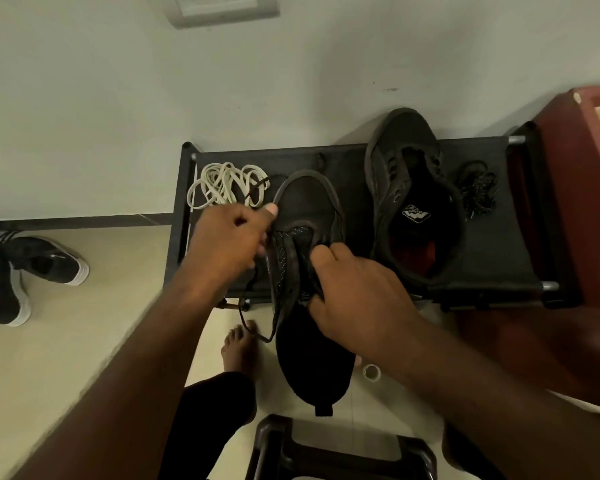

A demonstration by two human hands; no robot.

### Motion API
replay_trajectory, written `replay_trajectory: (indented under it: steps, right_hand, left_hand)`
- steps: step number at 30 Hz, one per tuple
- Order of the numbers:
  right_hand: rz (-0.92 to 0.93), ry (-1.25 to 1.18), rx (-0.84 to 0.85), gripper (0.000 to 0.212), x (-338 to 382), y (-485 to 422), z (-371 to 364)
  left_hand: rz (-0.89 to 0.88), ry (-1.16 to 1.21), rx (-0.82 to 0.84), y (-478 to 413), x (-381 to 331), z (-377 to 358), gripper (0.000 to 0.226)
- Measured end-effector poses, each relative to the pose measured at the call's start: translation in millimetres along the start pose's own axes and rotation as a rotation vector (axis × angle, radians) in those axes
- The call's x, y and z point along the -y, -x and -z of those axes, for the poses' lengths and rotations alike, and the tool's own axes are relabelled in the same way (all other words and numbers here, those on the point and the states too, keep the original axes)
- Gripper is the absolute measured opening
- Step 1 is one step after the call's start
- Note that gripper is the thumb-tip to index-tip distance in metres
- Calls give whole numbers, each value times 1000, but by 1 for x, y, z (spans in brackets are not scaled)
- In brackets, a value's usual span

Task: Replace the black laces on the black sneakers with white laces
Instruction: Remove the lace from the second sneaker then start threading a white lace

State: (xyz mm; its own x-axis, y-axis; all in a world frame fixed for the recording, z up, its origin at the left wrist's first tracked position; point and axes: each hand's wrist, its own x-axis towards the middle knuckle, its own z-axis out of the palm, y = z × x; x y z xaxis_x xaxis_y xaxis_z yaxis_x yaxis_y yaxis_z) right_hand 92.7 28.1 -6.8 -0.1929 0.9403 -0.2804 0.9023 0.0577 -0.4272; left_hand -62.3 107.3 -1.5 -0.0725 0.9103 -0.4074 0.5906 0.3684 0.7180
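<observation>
A black sneaker [309,216] lies with its toe on the dark shoe rack [329,161] and its heel over the floor. My right hand [357,299] grips its right side at the tongue and eyelets. My left hand [229,240] pinches the black lace [248,306] at the shoe's left side; the lace's loose end hangs down toward my foot. A second black sneaker [413,206] without a lace lies on the rack to the right. A loose black lace [477,190] is bunched beside it. White laces [227,185] lie coiled at the rack's left end.
A dark red cabinet [589,209] stands right of the rack. Black-and-white shoes [25,271] sit on the floor at the left. My bare foot [239,348] is below the rack, a small roll of tape [372,372] lies on the floor, and a dark stool [340,452] is at the bottom.
</observation>
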Motion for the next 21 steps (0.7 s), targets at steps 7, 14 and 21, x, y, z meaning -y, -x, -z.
replay_trajectory:
  steps: [7,14,21]
  right_hand:
    - [-13,41,-3,31,2,-1,-3]
    - [-30,51,16,31,1,0,-2]
    - [-42,-77,42,40,-3,-2,-7]
  left_hand:
    - [-133,-156,238,1,8,2,19]
    - [-365,-414,54,9,-4,3,15]
    - [-473,-198,584,63,-41,19,18]
